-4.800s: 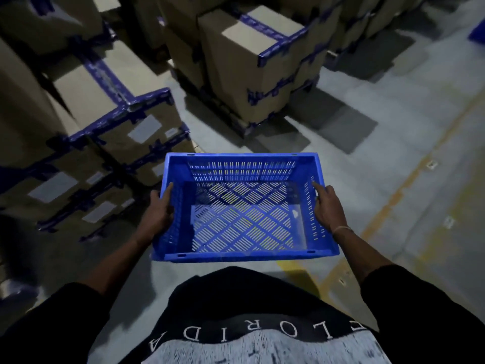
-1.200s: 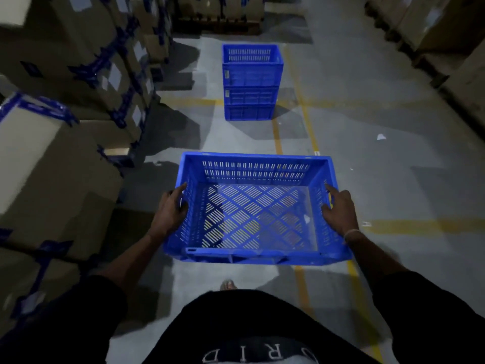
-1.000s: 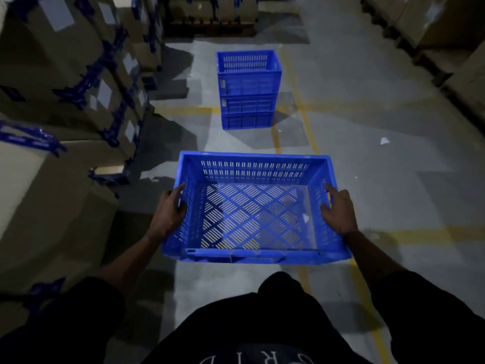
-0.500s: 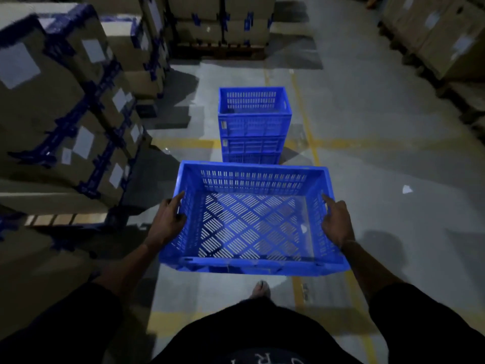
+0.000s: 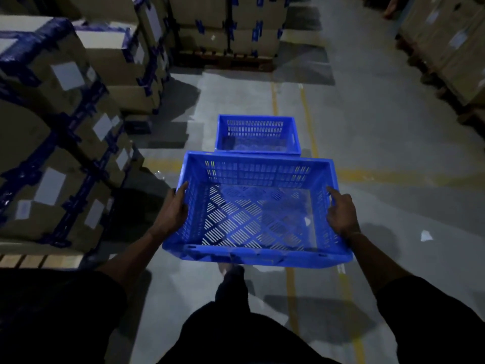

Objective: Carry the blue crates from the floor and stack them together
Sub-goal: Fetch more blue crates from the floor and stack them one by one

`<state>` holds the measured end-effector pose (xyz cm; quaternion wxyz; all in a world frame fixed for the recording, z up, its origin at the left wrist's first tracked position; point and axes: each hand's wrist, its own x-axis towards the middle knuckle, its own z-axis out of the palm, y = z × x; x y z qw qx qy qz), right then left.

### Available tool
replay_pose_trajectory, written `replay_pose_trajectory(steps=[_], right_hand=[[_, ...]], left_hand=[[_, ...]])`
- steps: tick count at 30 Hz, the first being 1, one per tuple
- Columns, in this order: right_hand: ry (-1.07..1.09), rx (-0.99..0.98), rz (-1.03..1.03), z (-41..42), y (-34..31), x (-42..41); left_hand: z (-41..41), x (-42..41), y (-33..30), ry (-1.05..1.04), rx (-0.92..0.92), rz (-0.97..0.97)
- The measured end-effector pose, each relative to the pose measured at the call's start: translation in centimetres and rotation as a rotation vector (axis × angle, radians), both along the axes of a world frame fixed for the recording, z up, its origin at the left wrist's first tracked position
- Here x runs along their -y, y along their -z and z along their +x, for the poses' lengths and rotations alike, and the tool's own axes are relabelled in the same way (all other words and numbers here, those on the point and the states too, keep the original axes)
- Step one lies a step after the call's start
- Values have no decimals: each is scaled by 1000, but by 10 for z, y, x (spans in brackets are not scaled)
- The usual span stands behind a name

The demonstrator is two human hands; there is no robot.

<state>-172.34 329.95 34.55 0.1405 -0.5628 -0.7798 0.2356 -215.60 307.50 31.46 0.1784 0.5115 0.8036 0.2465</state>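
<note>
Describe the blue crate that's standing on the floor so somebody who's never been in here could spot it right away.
Follow the aisle floor between the stacked cardboard boxes and find the double yellow line. The standing crate sits just left of it, directly beyond the carried crate. Nobody touches it, whereas the carried crate is gripped by the left hand and the right hand.
</note>
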Motion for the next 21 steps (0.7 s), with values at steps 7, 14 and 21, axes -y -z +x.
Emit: replay_pose_trajectory(steps=[7, 14, 21], right_hand=[[30, -33, -48, -89, 17, -135], [17, 23, -40, -144, 30, -254], [69, 36, -57, -202, 45, -375]], left_hand=[[-91, -147, 17, 49, 16, -63], [-149, -273, 5, 69, 40, -80], [-192, -391, 28, 15, 81, -49]])
